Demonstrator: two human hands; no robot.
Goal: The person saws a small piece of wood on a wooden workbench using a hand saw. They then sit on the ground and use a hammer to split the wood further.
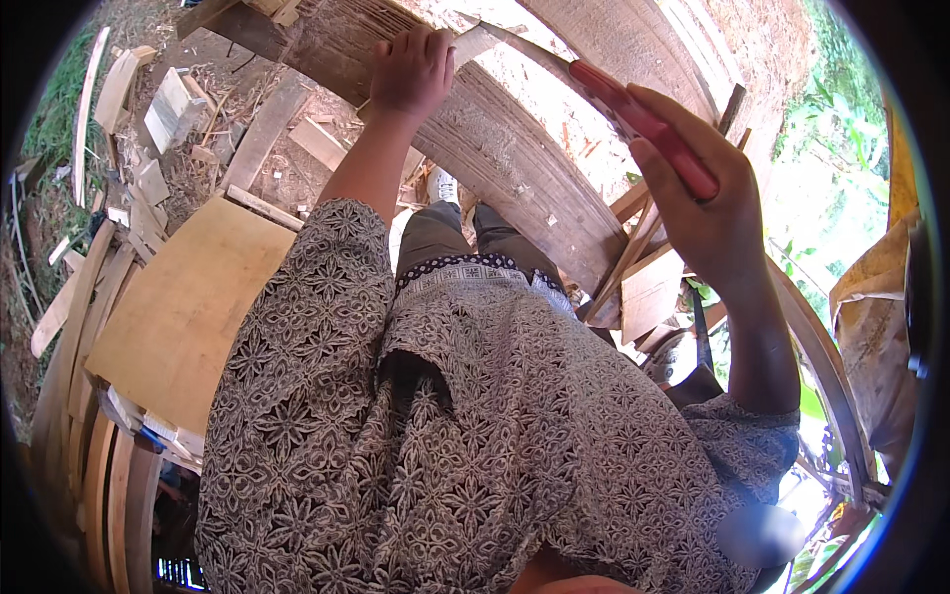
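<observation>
Outdoor woodpile, hands (412,71) on plank (515,163)

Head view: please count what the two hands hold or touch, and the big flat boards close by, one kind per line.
Red-handled tool in the right hand grip: 1
Curved grey wooden plank under the left hand: 1
Flat pale plywood board: 1
Total: 3

Bright daylight from above and the right — the foliage (841,129) at the right rim is blown out to near white. The patterned shirt (475,445) sits in softer shade, detail crisp. Strong fisheye distortion bends the wooden plank (515,148) into an arc; a black vignette rings the frame. One small blurred patch lies at lower right.
</observation>
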